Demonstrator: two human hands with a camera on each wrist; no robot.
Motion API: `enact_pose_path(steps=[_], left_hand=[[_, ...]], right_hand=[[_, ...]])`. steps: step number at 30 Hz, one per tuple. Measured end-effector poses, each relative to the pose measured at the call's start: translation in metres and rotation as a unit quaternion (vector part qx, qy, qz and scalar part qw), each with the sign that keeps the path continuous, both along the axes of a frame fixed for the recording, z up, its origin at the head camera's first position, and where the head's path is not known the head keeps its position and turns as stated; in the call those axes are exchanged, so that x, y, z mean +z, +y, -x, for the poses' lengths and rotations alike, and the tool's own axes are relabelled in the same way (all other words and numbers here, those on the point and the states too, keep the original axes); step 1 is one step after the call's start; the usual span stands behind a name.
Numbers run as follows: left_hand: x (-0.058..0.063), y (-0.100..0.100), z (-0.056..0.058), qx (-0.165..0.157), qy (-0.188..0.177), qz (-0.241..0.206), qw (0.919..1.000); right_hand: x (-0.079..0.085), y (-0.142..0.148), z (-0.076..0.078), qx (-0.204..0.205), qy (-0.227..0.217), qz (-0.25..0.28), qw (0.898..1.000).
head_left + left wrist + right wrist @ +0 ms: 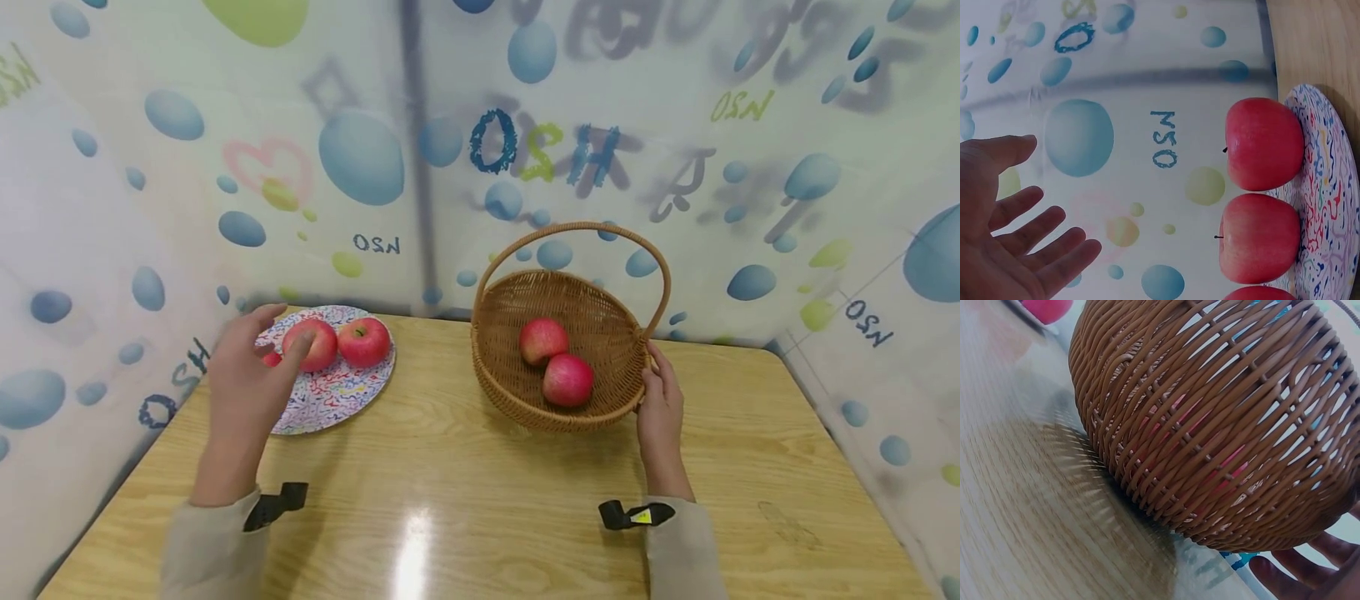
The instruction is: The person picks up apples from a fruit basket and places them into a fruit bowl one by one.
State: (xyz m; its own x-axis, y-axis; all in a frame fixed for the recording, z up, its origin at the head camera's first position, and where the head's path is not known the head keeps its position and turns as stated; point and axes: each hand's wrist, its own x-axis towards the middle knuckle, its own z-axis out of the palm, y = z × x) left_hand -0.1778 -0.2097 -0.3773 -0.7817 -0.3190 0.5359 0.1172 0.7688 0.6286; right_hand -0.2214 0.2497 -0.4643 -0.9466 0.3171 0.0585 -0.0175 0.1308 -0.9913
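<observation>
**Apples on the plate, basket steadied**

Our left hand hovers over the patterned plate at the left of the bench, fingers spread and relaxed, holding nothing. The left wrist view shows the palm open and apart from the fruit. Nearest the fingertips is the left apple, with the second apple just beside it, the two touching or nearly so. A sliver of a third red fruit peeks out behind our hand; we cannot tell more of it.

Our right hand rests against the rim of the wicker basket, fingers laid along the weave and tilting it toward us. Two more apples lie inside, touching.

We judge the apples firm, smooth and moderately heavy, with a waxy skin that could slip and flesh that bruises if dropped. A whole-hand grasp from above, fingers wrapped around the widest part, suits them best. The basket looks light and stiff, so it could slide unless held.
</observation>
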Motion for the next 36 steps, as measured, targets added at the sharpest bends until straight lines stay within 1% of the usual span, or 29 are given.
enact_pose_path(steps=[2, 9, 11, 13, 17, 19, 22, 29, 32, 36], left_hand=[[-0.001, 0.003, 0.001, -0.006, -0.002, 0.005, 1.0000], [-0.002, 0.016, 0.002, -0.055, -0.005, -0.021, 0.9983], [-0.003, 0.021, 0.003, -0.062, -0.003, -0.015, 0.9980], [-0.004, 0.027, 0.004, -0.068, 0.002, -0.005, 0.9977], [-0.005, 0.042, 0.008, -0.091, 0.029, 0.010, 0.9954], [-0.006, 0.051, 0.010, -0.108, 0.043, 0.015, 0.9931], [-0.005, 0.066, 0.012, -0.136, 0.052, 0.020, 0.9891], [0.000, 0.100, 0.019, -0.203, 0.042, 0.032, 0.9779], [0.002, 0.112, 0.022, -0.226, 0.034, 0.039, 0.9728], [0.008, 0.127, 0.028, -0.249, 0.034, 0.075, 0.9649]], right_hand=[[0.000, -0.001, 0.001, 0.002, 0.001, 0.003, 1.000], [-0.002, -0.005, 0.003, 0.009, 0.004, 0.008, 1.000], [-0.003, -0.005, 0.003, 0.009, 0.001, 0.007, 1.000], [-0.004, -0.005, 0.003, 0.010, -0.004, 0.007, 1.000], [-0.003, -0.005, 0.003, 0.009, -0.002, -0.001, 1.000], [-0.003, -0.005, 0.003, 0.007, 0.002, -0.003, 1.000], [-0.002, -0.005, 0.003, 0.006, 0.003, -0.004, 1.000], [0.001, -0.005, 0.002, -0.001, -0.003, -0.003, 1.000], [0.002, -0.004, 0.001, -0.006, -0.007, -0.002, 1.000], [0.001, -0.002, 0.000, -0.005, -0.009, 0.001, 1.000]])
